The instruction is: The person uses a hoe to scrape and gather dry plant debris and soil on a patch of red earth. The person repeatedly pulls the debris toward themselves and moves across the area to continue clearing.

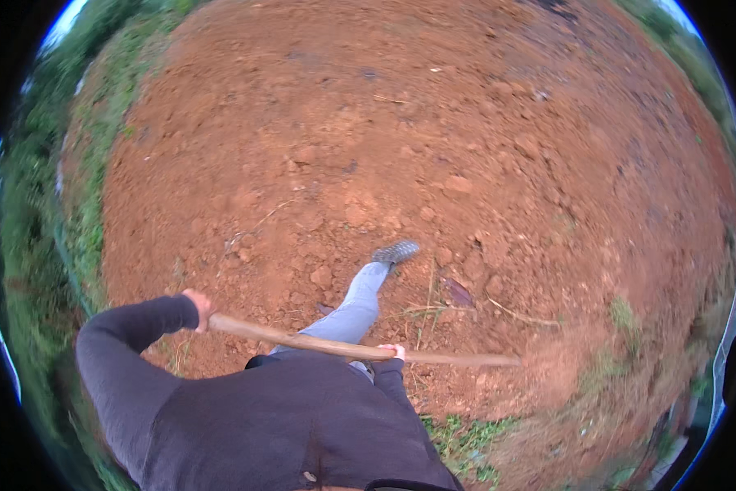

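Note:
A long wooden pole [331, 346] lies crosswise in front of my waist, sloping slightly down to the right. My left hand [201, 310] is wrapped around its left end, with the elbow bent outward. Further along, close to my body, my right hand [395, 351] grips the same pole. Beyond that hand the pole runs on to the right, where its end is blurred; no tool head can be made out. One leg in light grey trousers [355, 307] reaches forward, and its patterned shoe [396, 251] is on the reddish-brown soil [319, 153].
Clods such as this one [322, 277] lie about on the uneven ground. Right of the shoe are a purplish-brown leaf [458, 291] and a dry stalk [521, 314]. Low green plants [472, 437] grow at lower right. Grass and shrubs [36, 245] border the left side.

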Available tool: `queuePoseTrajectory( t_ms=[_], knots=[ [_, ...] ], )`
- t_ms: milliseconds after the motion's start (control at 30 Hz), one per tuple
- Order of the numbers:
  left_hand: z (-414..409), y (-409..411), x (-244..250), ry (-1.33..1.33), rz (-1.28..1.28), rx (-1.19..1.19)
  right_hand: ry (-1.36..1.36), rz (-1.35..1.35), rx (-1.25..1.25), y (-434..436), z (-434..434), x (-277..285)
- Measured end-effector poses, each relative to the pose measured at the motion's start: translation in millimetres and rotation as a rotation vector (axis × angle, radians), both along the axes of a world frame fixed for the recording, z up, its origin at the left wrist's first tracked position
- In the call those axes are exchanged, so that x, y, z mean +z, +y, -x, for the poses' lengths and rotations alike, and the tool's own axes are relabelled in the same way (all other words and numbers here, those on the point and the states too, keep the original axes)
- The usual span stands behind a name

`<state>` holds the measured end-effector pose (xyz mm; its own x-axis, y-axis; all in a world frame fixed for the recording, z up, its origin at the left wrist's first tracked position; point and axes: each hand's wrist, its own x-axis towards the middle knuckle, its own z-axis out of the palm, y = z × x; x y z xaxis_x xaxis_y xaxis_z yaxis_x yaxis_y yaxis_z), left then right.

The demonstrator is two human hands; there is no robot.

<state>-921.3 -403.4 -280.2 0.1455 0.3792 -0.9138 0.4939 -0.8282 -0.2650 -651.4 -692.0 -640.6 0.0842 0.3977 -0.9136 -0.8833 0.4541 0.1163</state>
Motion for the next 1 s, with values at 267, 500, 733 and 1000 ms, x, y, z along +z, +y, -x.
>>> queuePoseTrajectory(
  t_ms=[267,500,733,1000],
  knots=[
    [-17.8,-5.3,3.1,-0.205,0.052,-0.198,-0.041,0.103,-0.052,0.0,0.8,-9.9],
    [-42.6,22.6,-128.9,-0.618,0.200,-0.353,-0.429,0.107,0.201,-71.1,-99.3,6.5],
    [-285.1,-85.6,-188.8,-1.083,0.504,-0.192,-0.966,0.590,-0.625,-171.2,-270.8,212.7],
    [-395.1,-207.7,-152.5,-0.887,0.783,-0.205,-0.976,0.967,-0.747,-237.8,-330.1,276.9]
  ],
)
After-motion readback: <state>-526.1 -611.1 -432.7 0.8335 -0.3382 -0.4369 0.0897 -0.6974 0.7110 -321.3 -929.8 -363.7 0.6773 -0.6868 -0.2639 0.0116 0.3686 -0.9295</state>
